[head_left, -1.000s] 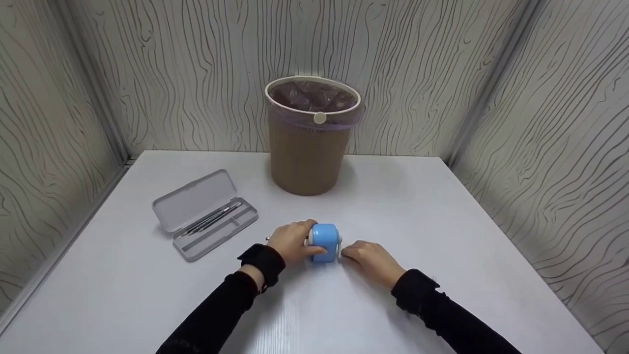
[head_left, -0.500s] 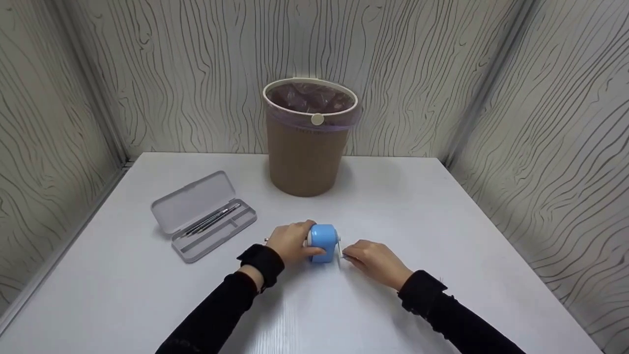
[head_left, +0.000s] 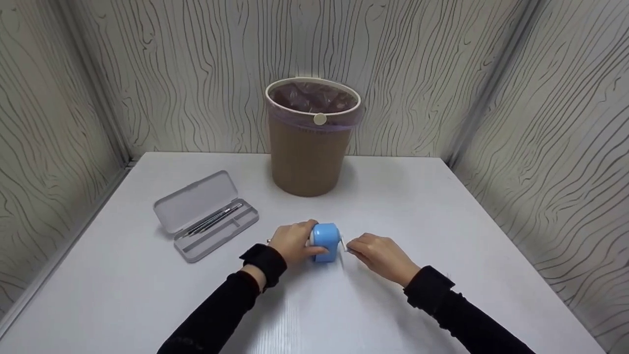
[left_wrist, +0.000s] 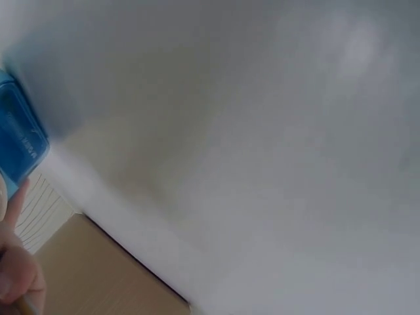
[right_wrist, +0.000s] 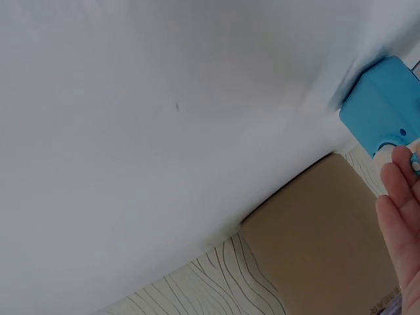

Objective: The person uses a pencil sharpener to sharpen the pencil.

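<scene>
A small blue pencil sharpener [head_left: 325, 241] stands on the white table [head_left: 442, 221] near its front middle. My left hand [head_left: 292, 243] grips its left side, thumb across the front. A thin pencil end [head_left: 268, 240] pokes out behind that hand. My right hand [head_left: 378, 255] pinches the white crank handle [head_left: 344, 244] on the sharpener's right side. The left wrist view shows the sharpener [left_wrist: 20, 147] at the left edge with a fingertip [left_wrist: 14, 203] below it. The right wrist view shows the sharpener [right_wrist: 384, 111] and my right hand's fingers [right_wrist: 403, 216] at the right edge.
A tan waste bin [head_left: 312, 137] with a purple liner stands at the table's back middle. An open grey pencil case [head_left: 206, 216] holding dark pens lies to the left. Patterned walls close in the table on three sides.
My right hand has shifted slightly up and to the right, carrying the crank handle round. The left hand and the sharpener have stayed in place.
</scene>
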Demonstrator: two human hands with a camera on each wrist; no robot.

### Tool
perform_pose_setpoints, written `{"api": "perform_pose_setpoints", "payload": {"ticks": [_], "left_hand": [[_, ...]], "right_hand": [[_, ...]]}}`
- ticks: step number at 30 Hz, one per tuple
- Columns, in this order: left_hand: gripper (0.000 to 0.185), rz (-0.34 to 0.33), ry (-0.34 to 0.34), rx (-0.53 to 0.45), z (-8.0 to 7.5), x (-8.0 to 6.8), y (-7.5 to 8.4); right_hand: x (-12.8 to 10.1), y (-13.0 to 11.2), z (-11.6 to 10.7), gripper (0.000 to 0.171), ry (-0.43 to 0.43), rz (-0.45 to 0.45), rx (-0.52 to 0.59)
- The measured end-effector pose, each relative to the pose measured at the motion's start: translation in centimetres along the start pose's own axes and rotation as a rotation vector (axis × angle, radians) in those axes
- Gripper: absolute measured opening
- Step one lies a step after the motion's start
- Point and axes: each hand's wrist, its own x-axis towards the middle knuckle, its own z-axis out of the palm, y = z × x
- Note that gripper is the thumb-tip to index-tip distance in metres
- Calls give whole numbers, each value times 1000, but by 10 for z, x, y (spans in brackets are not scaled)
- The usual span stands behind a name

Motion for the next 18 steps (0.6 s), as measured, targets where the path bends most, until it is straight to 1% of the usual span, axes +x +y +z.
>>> {"api": "perform_pose_setpoints", "payload": {"ticks": [4, 10, 14, 18], "left_hand": [[75, 14, 4, 15, -1, 1, 0], [73, 47, -2, 36, -5, 2, -1], [72, 65, -2, 50, -4, 3, -2], [69, 89, 5, 49, -3, 3, -2]], "right_hand": [[1, 1, 0, 13, 1, 13, -19], [3, 1, -2, 14, 6, 30, -11], [6, 3, -6, 14, 45, 28, -20], [12, 6, -9, 14, 63, 74, 7]]}}
